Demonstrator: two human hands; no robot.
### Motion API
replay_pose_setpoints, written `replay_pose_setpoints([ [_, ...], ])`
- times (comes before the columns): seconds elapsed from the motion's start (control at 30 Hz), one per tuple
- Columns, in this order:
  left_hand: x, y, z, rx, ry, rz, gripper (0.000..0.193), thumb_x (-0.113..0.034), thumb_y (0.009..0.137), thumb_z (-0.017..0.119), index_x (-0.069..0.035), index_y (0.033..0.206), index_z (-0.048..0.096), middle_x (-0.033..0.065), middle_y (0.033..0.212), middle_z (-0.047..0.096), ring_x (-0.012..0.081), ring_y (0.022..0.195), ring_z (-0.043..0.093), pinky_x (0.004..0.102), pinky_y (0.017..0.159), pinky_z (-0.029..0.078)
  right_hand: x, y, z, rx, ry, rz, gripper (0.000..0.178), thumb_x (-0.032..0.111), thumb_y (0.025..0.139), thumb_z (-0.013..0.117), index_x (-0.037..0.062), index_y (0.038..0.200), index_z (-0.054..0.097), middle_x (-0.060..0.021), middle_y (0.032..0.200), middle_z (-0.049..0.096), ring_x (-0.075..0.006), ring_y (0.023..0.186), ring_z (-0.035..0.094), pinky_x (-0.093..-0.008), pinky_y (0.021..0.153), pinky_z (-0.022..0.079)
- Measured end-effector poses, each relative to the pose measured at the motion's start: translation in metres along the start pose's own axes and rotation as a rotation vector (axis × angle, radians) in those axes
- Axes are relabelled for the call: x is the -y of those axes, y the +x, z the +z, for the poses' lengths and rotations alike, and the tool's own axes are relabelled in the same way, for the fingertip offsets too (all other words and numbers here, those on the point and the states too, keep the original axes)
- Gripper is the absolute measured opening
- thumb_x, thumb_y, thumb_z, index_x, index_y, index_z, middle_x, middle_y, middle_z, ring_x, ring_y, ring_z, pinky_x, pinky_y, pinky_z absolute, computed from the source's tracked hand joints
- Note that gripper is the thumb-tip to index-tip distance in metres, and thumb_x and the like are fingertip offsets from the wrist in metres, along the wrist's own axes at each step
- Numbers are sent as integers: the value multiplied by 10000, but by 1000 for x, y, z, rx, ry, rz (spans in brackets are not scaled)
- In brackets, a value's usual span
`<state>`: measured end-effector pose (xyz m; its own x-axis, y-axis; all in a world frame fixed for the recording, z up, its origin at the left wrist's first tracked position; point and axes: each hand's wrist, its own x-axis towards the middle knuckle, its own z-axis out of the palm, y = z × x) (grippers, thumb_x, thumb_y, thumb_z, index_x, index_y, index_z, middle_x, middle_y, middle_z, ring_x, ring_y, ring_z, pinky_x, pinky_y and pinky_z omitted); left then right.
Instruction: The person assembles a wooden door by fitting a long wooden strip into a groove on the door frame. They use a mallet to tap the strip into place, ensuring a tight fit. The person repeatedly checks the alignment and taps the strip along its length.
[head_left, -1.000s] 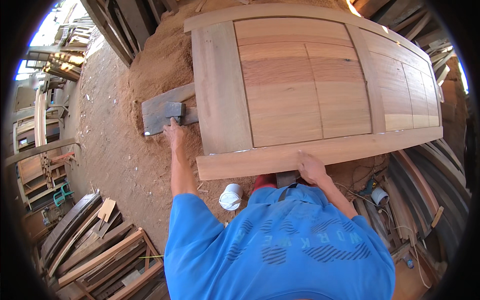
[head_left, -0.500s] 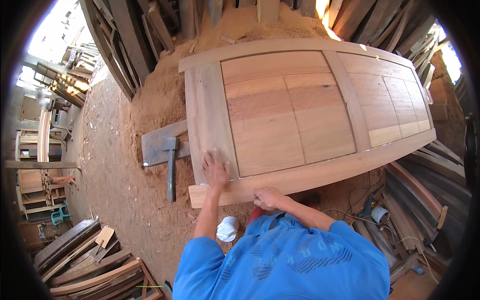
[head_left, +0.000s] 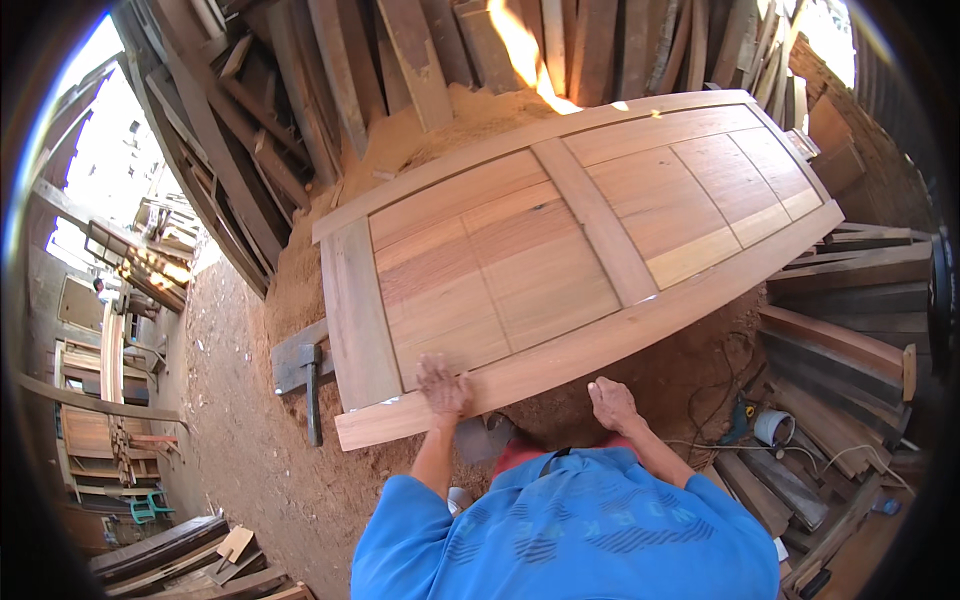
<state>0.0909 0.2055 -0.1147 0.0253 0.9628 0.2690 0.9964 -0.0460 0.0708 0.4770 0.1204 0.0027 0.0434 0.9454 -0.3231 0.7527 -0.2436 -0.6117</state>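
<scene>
A wooden panel door [head_left: 596, 262] lies in front of me, with a frame around several inset panels and one curved long edge. My left hand [head_left: 443, 390] lies flat with fingers spread on its near rail [head_left: 540, 385], close to the left corner. Just off the near edge is my right hand [head_left: 614, 406], its fingers curled in. What they hold, if anything, is hidden. A hammer [head_left: 313, 400] with a dark head rests against a short board [head_left: 288, 368] that sticks out from under the door's left end.
Upright planks [head_left: 415, 60] lean behind the door above a heap of sawdust [head_left: 400, 150]. Stacked timber [head_left: 850, 300] and a white bucket [head_left: 774, 428] with a cord beside it are at the right. More boards [head_left: 165, 550] lie at lower left.
The view has shifted, so the door sits further left. My left hand has slid right along the near rail. My right hand has moved right, away from the door's edge.
</scene>
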Motion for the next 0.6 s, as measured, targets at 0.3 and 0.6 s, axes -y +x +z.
replay_pose_setpoints([
  [0.3,-304,-51,-34,229,-254,335,739,-461,882,536,-12,1444,364,324,1521,256,490,1402,241,593,1145,148,-142,-74,-101,-132,189,150,300,332,896,588,36,875,631,-229,853,661,-419,863,640,-492,772,495],
  [0.6,-359,6,-60,564,-269,345,622,-383,872,572,-12,1360,467,290,1396,451,441,1290,418,562,1064,299,-232,-51,-147,-384,306,347,326,309,885,572,-8,820,614,-246,852,655,-419,867,641,-487,759,504],
])
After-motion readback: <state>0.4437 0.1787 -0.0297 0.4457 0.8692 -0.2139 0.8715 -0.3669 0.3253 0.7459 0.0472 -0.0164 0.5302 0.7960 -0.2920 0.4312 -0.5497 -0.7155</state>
